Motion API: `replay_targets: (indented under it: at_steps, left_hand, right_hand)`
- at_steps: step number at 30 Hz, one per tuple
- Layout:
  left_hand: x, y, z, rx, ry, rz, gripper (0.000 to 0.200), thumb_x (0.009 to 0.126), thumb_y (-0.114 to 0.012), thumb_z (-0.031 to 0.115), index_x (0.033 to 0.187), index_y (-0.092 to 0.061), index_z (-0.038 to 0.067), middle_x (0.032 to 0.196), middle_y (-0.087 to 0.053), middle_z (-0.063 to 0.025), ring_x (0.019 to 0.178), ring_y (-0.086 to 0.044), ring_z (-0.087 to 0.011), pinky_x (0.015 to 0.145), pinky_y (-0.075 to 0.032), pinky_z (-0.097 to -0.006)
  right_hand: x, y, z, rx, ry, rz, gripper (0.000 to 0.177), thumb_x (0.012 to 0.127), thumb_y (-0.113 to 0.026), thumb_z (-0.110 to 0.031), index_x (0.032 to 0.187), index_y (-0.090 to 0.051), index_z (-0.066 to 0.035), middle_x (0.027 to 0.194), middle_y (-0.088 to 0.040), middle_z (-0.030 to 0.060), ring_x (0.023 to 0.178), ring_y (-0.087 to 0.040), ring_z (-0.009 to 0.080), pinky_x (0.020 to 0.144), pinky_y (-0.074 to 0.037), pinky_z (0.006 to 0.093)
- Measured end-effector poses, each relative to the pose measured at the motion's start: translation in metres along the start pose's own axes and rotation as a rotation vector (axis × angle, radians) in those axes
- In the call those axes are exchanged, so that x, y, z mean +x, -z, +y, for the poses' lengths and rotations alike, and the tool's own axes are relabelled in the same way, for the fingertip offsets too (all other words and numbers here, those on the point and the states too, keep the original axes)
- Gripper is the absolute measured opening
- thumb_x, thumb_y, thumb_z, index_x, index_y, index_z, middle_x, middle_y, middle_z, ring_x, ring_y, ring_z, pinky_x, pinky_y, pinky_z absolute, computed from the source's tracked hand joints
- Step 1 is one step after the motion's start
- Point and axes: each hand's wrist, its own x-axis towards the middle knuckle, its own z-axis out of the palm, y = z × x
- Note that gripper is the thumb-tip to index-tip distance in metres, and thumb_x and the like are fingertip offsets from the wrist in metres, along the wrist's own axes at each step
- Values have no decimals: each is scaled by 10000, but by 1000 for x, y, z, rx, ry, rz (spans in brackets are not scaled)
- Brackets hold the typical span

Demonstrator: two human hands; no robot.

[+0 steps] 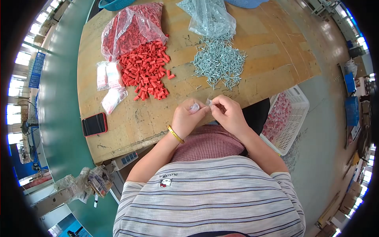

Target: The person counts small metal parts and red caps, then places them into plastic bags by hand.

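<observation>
My left hand [187, 117] and my right hand [228, 114] meet at the table's front edge, fingertips nearly touching. Small clear plastic bags [194, 108] show in the curled fingers of my left hand. Between both hands' fingertips is a bit of clear plastic [209, 102], pinched by my right hand. Ahead on the left lies a heap of red plastic caps [148, 71], spilling from a large clear bag [132, 29]. A pile of silver screws [219, 63] lies ahead on the right, below another clear bag [213, 21]. Stacks of small clear bags [112, 75] rest beside the red caps.
A black phone with a red case [94, 124] lies at the left of the wooden table [272, 59]. Right of my body, a white crate [302, 102] holds many small filled bags. Blue baskets [116, 4] stand at the far edge.
</observation>
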Motion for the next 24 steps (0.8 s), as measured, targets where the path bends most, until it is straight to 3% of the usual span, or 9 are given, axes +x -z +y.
replay_targets:
  at_steps: [13,15,24]
  left_hand:
    - [1,3,1,106,-73,-11,153,820,-768,162,851,-684,38,787,-650,-44,704,-583,-129,662,-478,-280]
    - [2,3,0,99,-99,-12,126,832,-752,144,871,-691,41,817,-664,-24,732,-580,-101,684,-475,-262]
    - [1,0,1,235,-298,67,105,812,-723,101,891,-689,40,809,-658,-85,727,-619,-204,681,-489,-303]
  right_hand:
    - [5,-1,-3,-43,-37,-24,117,862,-635,-67,944,-584,-2,858,-641,140,750,-647,257,673,-506,344]
    - [4,-1,-2,-54,2,-8,105,856,-634,-61,922,-574,-6,837,-625,141,737,-636,277,664,-502,357]
    - [4,-5,-4,-249,172,43,130,791,-636,-22,805,-507,-18,755,-561,144,693,-588,341,619,-476,411]
